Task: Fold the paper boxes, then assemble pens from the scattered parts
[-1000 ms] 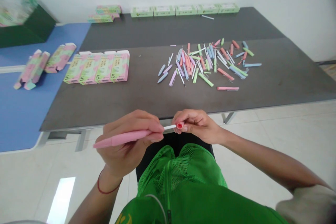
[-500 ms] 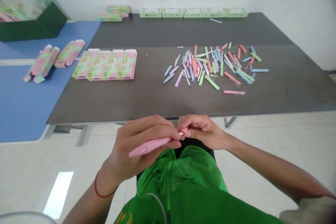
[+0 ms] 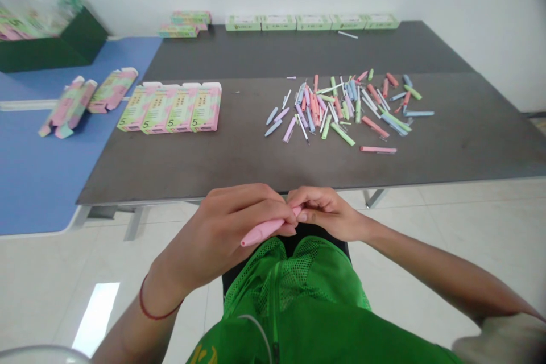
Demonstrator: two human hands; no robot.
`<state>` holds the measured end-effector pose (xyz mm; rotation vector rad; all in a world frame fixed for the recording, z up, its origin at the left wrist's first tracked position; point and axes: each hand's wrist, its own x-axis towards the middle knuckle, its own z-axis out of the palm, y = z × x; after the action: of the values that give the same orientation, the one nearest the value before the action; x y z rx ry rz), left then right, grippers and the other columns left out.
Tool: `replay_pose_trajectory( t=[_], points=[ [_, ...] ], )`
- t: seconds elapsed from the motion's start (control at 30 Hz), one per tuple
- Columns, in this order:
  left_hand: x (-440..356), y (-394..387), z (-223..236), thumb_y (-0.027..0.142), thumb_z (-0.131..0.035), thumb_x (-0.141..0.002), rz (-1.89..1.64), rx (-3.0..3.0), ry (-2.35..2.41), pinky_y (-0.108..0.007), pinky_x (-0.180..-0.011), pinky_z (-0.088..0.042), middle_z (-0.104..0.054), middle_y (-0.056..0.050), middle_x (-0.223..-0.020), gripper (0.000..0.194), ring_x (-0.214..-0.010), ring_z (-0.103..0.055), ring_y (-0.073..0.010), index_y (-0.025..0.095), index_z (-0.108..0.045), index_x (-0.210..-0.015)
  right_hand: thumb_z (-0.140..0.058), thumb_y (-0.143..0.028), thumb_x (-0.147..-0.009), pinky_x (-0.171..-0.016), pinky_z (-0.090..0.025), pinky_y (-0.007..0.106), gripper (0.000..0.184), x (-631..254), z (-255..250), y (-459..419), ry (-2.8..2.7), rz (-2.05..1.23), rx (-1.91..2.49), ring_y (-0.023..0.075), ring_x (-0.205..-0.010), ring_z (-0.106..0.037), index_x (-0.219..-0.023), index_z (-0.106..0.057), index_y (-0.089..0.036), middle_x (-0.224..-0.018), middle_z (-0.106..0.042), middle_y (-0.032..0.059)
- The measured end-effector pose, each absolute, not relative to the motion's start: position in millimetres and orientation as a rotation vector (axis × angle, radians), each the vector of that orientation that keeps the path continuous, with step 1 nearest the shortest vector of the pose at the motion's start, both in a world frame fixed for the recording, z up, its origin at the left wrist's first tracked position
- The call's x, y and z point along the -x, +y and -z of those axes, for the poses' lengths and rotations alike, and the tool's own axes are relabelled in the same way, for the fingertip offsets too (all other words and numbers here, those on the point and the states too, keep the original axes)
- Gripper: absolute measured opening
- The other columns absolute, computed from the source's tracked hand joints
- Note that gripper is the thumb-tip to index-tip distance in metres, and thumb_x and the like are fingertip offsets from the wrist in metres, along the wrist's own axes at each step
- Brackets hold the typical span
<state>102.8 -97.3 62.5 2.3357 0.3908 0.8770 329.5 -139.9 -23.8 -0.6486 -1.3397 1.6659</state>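
- The left hand (image 3: 245, 213) is grasping a pink, tapered, plastic-looking pen (image 3: 263, 232), likely handling light, stiff, slick; mid-barrel is seeming best.
- Beside it, the right hand (image 3: 326, 213) is pinching its far end.

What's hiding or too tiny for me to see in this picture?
All in the head view:
- The far end of the slim pink plastic pen: hidden by the fingers of the left hand and right hand.
- Small print on the pink-and-green cardboard boxes: too small.
- Left side of the dark green box: cut off by the picture's edge.
- Lowest pieces in the pastel plastic pen-part pile: covered by others.
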Motion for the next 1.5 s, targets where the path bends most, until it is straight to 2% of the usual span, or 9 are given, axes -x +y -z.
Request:
replay_pose_trajectory(
  t=[0.3,0.57,0.73,0.83,0.93,1.07,1.13,1.27,1.5],
  points=[
    [-108,-100,-47,0.01,-0.078,-0.086,-1.064,-2.228,0.412,-0.026,-0.071,-0.059,-0.078,-0.004,-0.091,0.023,-0.08,-0.073,-0.0158,0.023,-0.077,-0.105,-0.071,-0.024,-0.096,-0.078,-0.054,0.026,0.015,-331,25,-139,-1.321,-1.642,0.648,0.0135,-0.084,-0.067,-0.11,-0.073,-0.016,-0.093,-0.073,0.0047],
    [-112,-95,-24,0.013,-0.081,-0.084,-1.153,-2.034,0.479,-0.026,-0.068,-0.055,-0.076,-0.005,-0.089,0.015,-0.077,-0.071,-0.0156,0.02,-0.08,-0.098,-0.072,-0.026,-0.096,-0.059,-0.048,0.022,0.016,-328,26,-137,-1.327,-1.58,0.699,0.0096,-0.063,-0.059,-0.107,-0.074,-0.015,-0.084,-0.073,0.0036],
    [-112,-93,-19,0.016,-0.081,-0.085,-1.116,-1.946,0.592,-0.025,-0.07,-0.053,-0.074,-0.002,-0.083,0.005,-0.076,-0.069,-0.0143,0.02,-0.079,-0.088,-0.071,-0.025,-0.096,-0.073,-0.055,0.026,0.014,-327,18,-139,-1.366,-1.47,0.797,0.0152,-0.081,-0.069,-0.106,-0.075,-0.015,-0.088,-0.075,0.006],
    [-113,-93,-16,0.014,-0.081,-0.085,-1.142,-1.931,0.584,-0.026,-0.07,-0.053,-0.074,-0.002,-0.082,0.006,-0.076,-0.069,-0.0142,0.019,-0.079,-0.087,-0.071,-0.026,-0.096,-0.075,-0.054,0.027,0.015,-327,13,-138,-1.36,-1.473,0.818,0.0153,-0.081,-0.068,-0.106,-0.075,-0.015,-0.086,-0.074,0.0052],
    [-116,-92,-10,0.013,-0.081,-0.084,-1.216,-1.888,0.561,-0.026,-0.07,-0.053,-0.074,-0.002,-0.082,0.008,-0.075,-0.068,-0.0145,0.019,-0.079,-0.087,-0.071,-0.029,-0.096,-0.065,-0.048,0.024,0.018,-328,11,-136,-1.341,-1.56,0.817,0.012,-0.07,-0.061,-0.105,-0.075,-0.014,-0.079,-0.07,0.0031],
    [-121,-86,0,0.017,-0.08,-0.086,-1.195,-1.777,0.567,-0.026,-0.067,-0.053,-0.075,-0.004,-0.082,0.002,-0.074,-0.068,-0.0147,0.019,-0.08,-0.087,-0.067,-0.037,-0.099,-0.048,-0.03,0.021,0.026,-329,12,-132,-1.314,-1.701,0.788,0.0068,-0.053,-0.04,-0.104,-0.074,-0.012,-0.07,-0.06,-0.0011],
    [-124,-83,4,0.019,-0.079,-0.087,-1.138,-1.721,0.573,-0.025,-0.066,-0.052,-0.075,-0.004,-0.081,0.002,-0.073,-0.068,-0.0145,0.019,-0.081,-0.086,-0.067,-0.038,-0.099,-0.049,-0.029,0.022,0.028,-330,11,-130,-1.333,-1.673,0.812,0.0071,-0.055,-0.04,-0.103,-0.075,-0.011,-0.068,-0.057,-0.0017],
    [-130,-78,7,0.02,-0.08,-0.086,-1.061,-1.587,0.659,-0.021,-0.063,-0.049,-0.072,-0.002,-0.076,0.004,-0.069,-0.064,-0.0119,0.019,-0.081,-0.082,-0.068,-0.038,-0.097,-0.058,-0.035,0.023,0.029,-335,8,-125,-1.443,-1.475,0.945,0.01,-0.064,-0.047,-0.101,-0.078,-0.011,-0.069,-0.057,-0.0008],
    [-137,-68,12,0.024,-0.084,-0.08,-1.004,-1.415,0.766,-0.018,-0.053,-0.046,-0.07,-0.001,-0.066,0.008,-0.057,-0.058,-0.0086,0.017,-0.083,-0.085,-0.068,-0.046,-0.095,-0.058,-0.034,0.025,0.038,-346,10,-116,-1.455,-1.408,1.109,0.011,-0.062,-0.048,-0.107,-0.078,-0.012,-0.065,-0.058,-0.0016]
  ],
)
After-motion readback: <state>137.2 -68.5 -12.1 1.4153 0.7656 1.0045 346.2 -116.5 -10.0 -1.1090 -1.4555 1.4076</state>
